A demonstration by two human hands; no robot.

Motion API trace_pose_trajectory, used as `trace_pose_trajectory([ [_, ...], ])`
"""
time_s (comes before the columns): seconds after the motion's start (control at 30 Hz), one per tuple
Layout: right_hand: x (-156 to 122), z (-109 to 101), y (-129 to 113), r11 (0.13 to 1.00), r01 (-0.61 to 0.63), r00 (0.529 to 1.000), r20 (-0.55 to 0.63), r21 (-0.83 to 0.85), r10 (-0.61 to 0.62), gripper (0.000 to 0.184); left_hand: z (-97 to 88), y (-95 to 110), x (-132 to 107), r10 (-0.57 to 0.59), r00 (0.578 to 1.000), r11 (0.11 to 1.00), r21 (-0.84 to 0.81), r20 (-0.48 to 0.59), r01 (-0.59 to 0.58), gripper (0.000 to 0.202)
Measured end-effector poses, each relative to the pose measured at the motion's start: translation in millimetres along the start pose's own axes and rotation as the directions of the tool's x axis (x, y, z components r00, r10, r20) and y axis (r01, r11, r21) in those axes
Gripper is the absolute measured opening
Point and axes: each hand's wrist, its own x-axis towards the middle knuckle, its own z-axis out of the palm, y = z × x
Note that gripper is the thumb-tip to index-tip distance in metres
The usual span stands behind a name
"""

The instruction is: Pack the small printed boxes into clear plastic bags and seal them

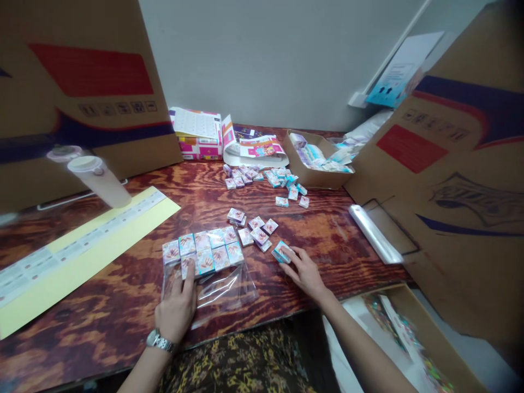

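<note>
The left hand (176, 305) is laid on a clear plastic bag (223, 292), grip open, beside about ten small boxes (208, 251) set in two rows. One box (281, 252) is gripped by the right hand (301, 271). Over twenty loose boxes (257, 232) are scattered on the wood-grain counter (82, 327); one cardboard tray (315, 177) and one tumbler (100, 180) are also seen, with two cardboard sheets (73, 93) standing alongside.

**Hands and edges keeping much out of sight**

The left hand (176, 308) is covering part of the clear plastic bag (223, 292) and is hiding the lower corner of the small boxes (189, 266) inside it. The right hand (301, 273) is hiding most of one small box (279, 252). The yellow-backed label sheet (69, 256) is running off the left edge, its print too small to read. The cardboard tray (409, 305) is being cut off below, its contents blurring.
</note>
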Motion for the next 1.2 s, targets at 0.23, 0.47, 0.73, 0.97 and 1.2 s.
trace_pose_trajectory([
  [0.23, -3.9, 5.2, -0.5, 0.998, -0.013, 0.993, -0.118, 0.059, 0.02, 0.037, -1.0, 0.6, -0.2, 0.015, 1.0, 1.0, 0.012, -0.019, -0.015, 0.048],
  [0.47, -9.8, 14.6, -2.0, 1.0, -0.023, 0.992, -0.122, 0.005, 0.023, 0.041, 3.0, -2.3, -1.3, 0.032, 0.998, 0.999, -0.017, -0.058, -0.033, 0.05],
  [0.73, -11.0, 21.7, -4.9, 0.999, -0.009, 0.981, -0.191, -0.032, 0.003, 0.044, 5.2, -10.3, -0.6, 0.149, 0.979, 0.973, -0.155, -0.137, -0.17, 0.064],
  [0.97, -6.2, -21.6, -56.0, 0.999, 0.051, 0.953, -0.301, 0.01, -0.046, 0.046, -4.6, -19.6, -20.6, 0.182, 0.951, 0.969, -0.12, -0.25, -0.217, 0.056],
  [1.2, -10.9, -2.6, -148.8, 0.873, 0.412, 0.909, -0.049, 0.26, -0.415, 0.049, -25.3, -35.9, -46.5, 0.12, 0.926, 0.992, 0.004, -0.358, -0.127, 0.029],
])
